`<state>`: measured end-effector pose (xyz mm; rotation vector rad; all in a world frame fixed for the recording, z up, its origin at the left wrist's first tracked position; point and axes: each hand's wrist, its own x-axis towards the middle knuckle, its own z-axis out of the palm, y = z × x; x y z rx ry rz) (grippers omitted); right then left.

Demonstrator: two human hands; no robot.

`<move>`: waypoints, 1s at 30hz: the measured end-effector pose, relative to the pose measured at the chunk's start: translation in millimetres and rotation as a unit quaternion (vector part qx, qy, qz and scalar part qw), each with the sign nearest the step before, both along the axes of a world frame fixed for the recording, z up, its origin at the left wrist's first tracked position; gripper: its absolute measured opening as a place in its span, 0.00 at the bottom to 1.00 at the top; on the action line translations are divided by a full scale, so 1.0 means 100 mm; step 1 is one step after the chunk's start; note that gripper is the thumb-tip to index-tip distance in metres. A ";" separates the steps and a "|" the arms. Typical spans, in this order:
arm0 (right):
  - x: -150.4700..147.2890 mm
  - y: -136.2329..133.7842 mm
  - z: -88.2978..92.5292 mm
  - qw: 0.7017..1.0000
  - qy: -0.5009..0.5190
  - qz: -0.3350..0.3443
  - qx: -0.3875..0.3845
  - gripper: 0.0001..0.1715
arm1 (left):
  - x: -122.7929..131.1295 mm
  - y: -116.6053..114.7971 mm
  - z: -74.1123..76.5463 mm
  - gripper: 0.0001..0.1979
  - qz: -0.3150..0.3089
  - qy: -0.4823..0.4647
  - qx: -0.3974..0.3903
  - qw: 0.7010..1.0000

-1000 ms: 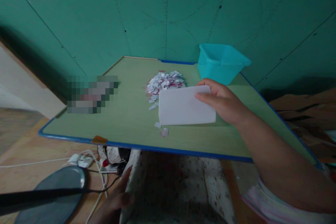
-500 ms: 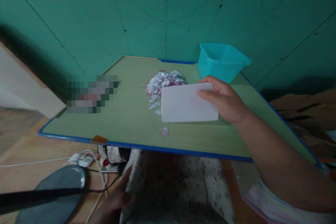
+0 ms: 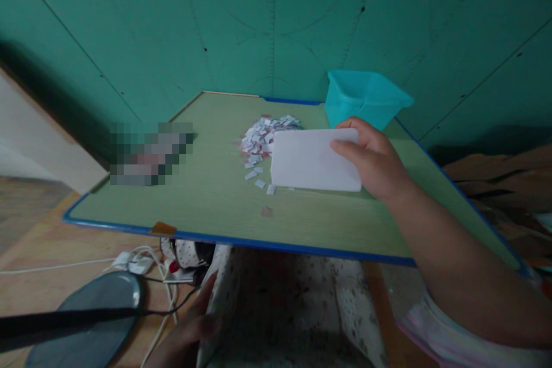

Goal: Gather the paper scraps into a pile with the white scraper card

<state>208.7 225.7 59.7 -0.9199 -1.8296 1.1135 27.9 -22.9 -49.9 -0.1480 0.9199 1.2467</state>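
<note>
White card (image 3: 310,164) is over the table (image 3: 129,201), just right of and partly covering my view of the paper scraps (image 3: 261,135). My right hand (image 3: 373,155) pinches its right end, thumb on the near face, fingers behind; forearm slants up from lower right. Can't tell whether the card touches the tabletop. My left hand (image 3: 187,330) is low, below the table edge, beside the spotted cloth (image 3: 353,290); too dark for me to tell if it's gripping. Blue bin (image 3: 362,103) stands behind the right hand, partly blocked by it. Pixelated item (image 3: 150,155) at table's left; cables (image 3: 170,293) below.
</note>
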 end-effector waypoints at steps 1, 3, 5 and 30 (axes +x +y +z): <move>0.00 0.00 0.00 1.000 0.002 0.003 -0.004 0.06 | 0.00 0.00 0.00 0.46 -0.001 -0.002 0.001 1.000; 0.01 0.01 -0.01 0.999 -0.007 0.027 -0.016 0.06 | 0.00 -0.02 0.00 0.46 -0.002 -0.001 -0.002 1.000; 0.00 0.02 -0.04 0.998 -0.027 0.049 -0.010 0.06 | 0.00 -0.02 -0.01 0.45 -0.001 0.002 -0.008 1.000; -0.01 0.08 -0.09 0.995 -0.058 -0.006 0.084 0.07 | 0.01 0.00 -0.01 0.45 -0.016 0.039 -0.014 0.999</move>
